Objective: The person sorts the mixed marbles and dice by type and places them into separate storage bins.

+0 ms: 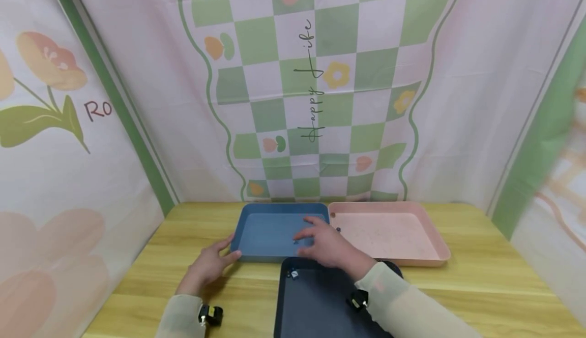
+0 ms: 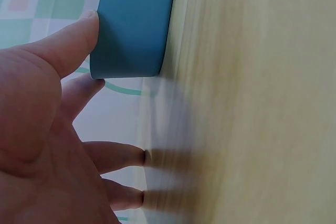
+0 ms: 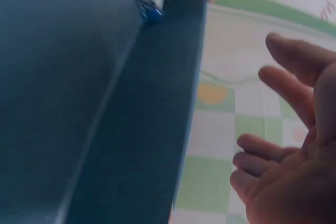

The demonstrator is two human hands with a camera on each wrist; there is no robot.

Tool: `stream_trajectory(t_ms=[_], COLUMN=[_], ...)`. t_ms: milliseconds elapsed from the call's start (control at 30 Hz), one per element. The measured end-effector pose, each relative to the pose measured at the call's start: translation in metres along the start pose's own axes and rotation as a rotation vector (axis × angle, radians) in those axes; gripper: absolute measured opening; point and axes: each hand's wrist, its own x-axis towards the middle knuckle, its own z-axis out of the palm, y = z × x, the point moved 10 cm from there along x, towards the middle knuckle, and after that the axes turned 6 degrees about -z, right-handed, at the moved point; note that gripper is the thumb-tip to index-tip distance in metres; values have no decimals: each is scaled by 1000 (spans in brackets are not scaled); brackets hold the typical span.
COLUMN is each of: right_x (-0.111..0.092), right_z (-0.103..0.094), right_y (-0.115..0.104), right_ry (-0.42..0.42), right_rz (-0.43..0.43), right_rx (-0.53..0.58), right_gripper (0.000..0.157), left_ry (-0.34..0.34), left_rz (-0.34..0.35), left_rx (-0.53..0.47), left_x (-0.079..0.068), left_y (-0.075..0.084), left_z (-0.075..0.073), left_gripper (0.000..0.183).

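My left hand is at the left front corner of the blue tray. In the left wrist view its thumb touches the tray's rim and its index fingertip meets the corner; the other fingers are spread fairly straight. My right hand hovers over the blue tray's right part with fingers apart and nothing visible between them. A tiny shiny piece shows in the blue tray by its fingertips. Closer to me, a dark tray holds a small white die-like piece and a darker bit in its far left corner.
A pink tray adjoins the blue one on the right. Along its left side lie a small brown piece and a dark piece. The wooden table ends against a patterned curtain.
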Motion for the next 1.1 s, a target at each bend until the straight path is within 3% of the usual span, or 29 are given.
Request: stream_trajectory(t_ms=[200, 300, 667, 1100], right_x=[-7, -9, -11, -10], right_z=[38, 48, 56, 52], right_y=[-17, -19, -13, -7], right_ry=[-252, -317, -321, -314], right_rz=[-139, -168, -151, -123], right_rx=[-74, -112, -245, -289], right_gripper=[24, 24, 23, 12], left_ry=[-5, -5, 2, -2], left_rz=[-9, -19, -2, -3], left_rx=[10, 9, 30, 37], left_x=[-1, -1, 0, 0], left_y=[0, -1, -1, -1], left_z=[0, 0, -1, -1], left_gripper=[67, 68, 68, 68])
